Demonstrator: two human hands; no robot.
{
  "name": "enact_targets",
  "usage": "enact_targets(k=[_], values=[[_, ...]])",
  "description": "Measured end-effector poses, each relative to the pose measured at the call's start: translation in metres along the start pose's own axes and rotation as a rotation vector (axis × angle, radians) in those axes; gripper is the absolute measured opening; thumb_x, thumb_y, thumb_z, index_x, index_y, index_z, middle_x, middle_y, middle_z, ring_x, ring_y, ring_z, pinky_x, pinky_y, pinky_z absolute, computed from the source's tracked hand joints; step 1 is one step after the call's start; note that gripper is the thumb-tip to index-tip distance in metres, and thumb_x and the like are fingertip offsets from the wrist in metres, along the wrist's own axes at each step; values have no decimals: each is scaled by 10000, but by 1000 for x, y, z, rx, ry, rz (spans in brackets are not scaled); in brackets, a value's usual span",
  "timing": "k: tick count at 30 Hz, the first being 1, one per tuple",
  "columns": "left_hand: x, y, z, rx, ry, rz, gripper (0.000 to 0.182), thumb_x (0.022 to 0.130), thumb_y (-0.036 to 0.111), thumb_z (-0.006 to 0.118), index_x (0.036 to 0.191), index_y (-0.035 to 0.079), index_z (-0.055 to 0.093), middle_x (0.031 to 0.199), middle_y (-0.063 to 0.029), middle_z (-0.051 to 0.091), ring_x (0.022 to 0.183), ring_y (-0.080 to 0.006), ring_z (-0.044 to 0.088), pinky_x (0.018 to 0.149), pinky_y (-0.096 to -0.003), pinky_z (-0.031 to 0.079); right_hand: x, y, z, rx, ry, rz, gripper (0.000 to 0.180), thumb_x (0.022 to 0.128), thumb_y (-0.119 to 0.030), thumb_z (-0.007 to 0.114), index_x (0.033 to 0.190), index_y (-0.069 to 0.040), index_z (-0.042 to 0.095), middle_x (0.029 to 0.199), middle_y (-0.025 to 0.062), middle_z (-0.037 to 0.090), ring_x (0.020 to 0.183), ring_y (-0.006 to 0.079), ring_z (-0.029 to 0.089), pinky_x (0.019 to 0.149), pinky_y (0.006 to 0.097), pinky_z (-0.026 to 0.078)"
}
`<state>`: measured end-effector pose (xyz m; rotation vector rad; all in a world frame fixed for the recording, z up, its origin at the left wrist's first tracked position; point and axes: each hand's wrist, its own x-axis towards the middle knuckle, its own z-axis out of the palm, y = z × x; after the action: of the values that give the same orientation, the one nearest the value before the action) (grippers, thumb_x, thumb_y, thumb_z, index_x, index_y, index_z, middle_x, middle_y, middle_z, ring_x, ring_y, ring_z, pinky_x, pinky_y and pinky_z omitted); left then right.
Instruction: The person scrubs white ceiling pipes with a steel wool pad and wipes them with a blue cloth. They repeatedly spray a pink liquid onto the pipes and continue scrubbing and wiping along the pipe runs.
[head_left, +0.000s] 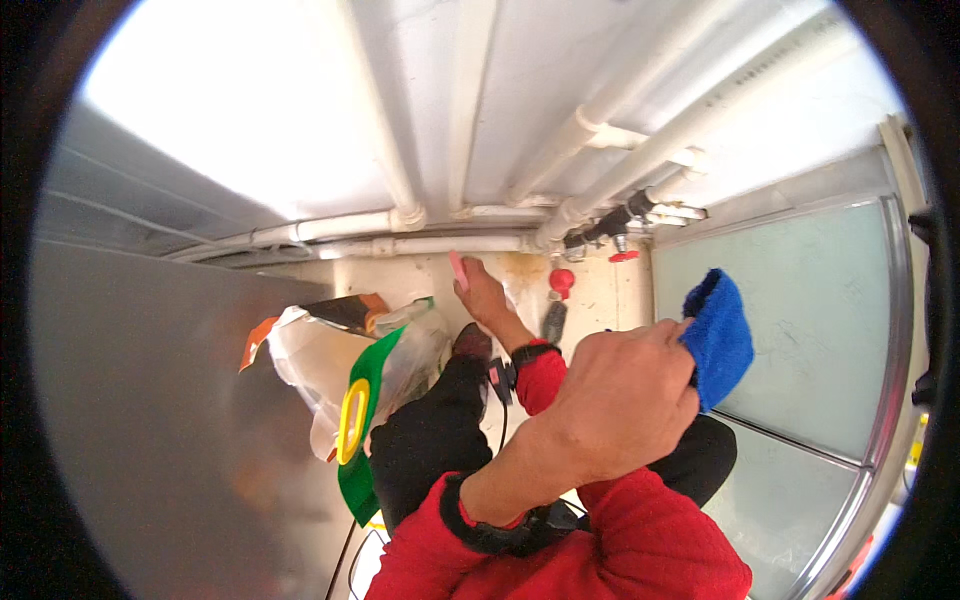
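My forearms cross. My left hand, close to the camera, reaches to the right and grips a blue terry cloth, which stands up beyond the fingers in front of a framed glass panel. Farther off, my right hand reaches left and forward beneath it, near the floor and the wall pipes. A small flat pink piece is held in its fingers; what it is cannot be told. To the right of that hand is a red round fitting with a dark grip-like part below it.
White pipes run along the wall's foot; others rise up it. A black valve has a red handle. Plastic bags, one with a yellow handle, stand left beside a grey panel. The framed glass panel borders the right.
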<state>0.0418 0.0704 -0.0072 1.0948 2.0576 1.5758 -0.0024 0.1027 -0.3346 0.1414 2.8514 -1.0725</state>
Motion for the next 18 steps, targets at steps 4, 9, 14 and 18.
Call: enact_targets(k=[4, 9, 14, 18], values=[[-1, 1, 7, 57, -156, -4, 216, 726, 169, 537, 676, -41, 542, 711, -198, 559, 623, -379, 573, 662, -472, 463, -46, 31, -10, 141, 124, 181, 526, 813, -181, 537, 1292, -90, 341, 1174, 169, 453, 1046, 354, 486, 842, 425, 432], [2, 1, 21, 107, -250, -14, 226, 726, 167, 529, 694, -54, 563, 722, -194, 565, 635, -365, 584, 641, -450, 480, -42, 56, -5, 199, 392, 238, 541, 797, -181, 601, 1256, -24, 364, 1224, 206, 435, 1094, 360, 472, 916, 394, 392], [6, 1, 27, 168, -264, -11, 219, 723, 166, 530, 686, -47, 568, 721, -186, 566, 640, -351, 590, 619, -437, 485, -7, 67, -9, 309, 366, 438, 566, 807, -164, 568, 1298, -31, 321, 1187, 202, 428, 1111, 366, 431, 900, 423, 378], [8, 0, 27, 193, -278, -20, 221, 722, 169, 535, 695, -47, 569, 729, -182, 567, 645, -340, 593, 616, -433, 486, 0, 65, -8, 321, 290, 583, 581, 802, -182, 558, 1314, -56, 315, 1171, 185, 430, 1093, 362, 438, 881, 432, 393]])
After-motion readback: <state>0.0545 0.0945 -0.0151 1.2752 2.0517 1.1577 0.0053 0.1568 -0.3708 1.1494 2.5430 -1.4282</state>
